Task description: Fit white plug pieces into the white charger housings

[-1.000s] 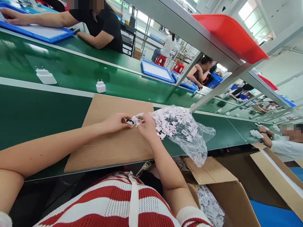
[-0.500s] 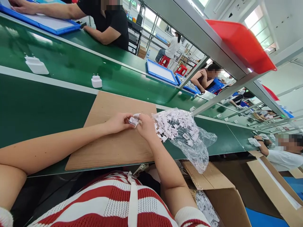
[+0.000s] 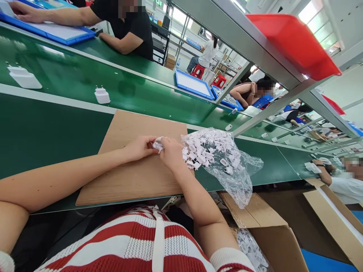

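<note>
Above a brown cardboard sheet (image 3: pixel 136 177), both hands meet around a small white plastic part (image 3: pixel 157 144). My left hand (image 3: pixel 143 146) pinches the part from the left side. My right hand (image 3: pixel 171 151) closes on it from the right, its fingers covering much of it. A white cover is on one right fingertip. Just right of my right hand, many small white plastic pieces (image 3: pixel 208 151) lie in and beside a clear plastic bag (image 3: pixel 241 181).
White chargers (image 3: pixel 102 95) stand on the green conveyor (image 3: pixel 136 100) beyond the cardboard. A metal shelf frame with a red tray (image 3: pixel 292 43) hangs at upper right. Open cardboard boxes (image 3: pixel 272 226) are below right. A person in black sits across.
The chargers on the conveyor have shifted left. My right hand has moved slightly left and covers more of the white part.
</note>
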`<action>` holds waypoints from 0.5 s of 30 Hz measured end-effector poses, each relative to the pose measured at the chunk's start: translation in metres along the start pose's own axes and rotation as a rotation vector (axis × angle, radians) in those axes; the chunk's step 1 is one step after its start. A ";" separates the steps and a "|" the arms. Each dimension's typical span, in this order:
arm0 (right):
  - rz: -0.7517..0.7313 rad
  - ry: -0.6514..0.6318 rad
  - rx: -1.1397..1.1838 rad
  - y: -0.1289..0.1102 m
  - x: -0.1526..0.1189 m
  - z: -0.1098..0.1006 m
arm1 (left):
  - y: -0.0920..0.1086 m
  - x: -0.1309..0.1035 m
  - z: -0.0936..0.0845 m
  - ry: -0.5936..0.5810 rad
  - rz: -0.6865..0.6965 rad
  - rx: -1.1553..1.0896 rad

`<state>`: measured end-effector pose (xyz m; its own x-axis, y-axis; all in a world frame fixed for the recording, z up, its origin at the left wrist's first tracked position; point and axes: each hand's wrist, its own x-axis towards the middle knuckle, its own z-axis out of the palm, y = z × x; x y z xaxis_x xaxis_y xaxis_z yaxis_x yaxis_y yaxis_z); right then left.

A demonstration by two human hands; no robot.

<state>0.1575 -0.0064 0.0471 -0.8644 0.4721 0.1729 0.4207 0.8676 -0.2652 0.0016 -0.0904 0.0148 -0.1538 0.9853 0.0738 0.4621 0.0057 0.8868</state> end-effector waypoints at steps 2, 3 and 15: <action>0.017 0.002 -0.009 -0.004 0.001 0.000 | -0.001 0.000 -0.001 -0.001 0.007 0.069; 0.033 0.007 -0.008 -0.006 0.001 0.001 | -0.001 -0.001 -0.001 -0.004 0.014 0.120; 0.173 0.360 0.282 0.006 -0.006 0.039 | 0.016 0.044 -0.034 -0.280 0.009 0.348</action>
<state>0.1544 -0.0105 0.0071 -0.6174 0.6731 0.4072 0.4160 0.7187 -0.5572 -0.0274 -0.0526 0.0474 0.0725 0.9935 -0.0881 0.7361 0.0063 0.6769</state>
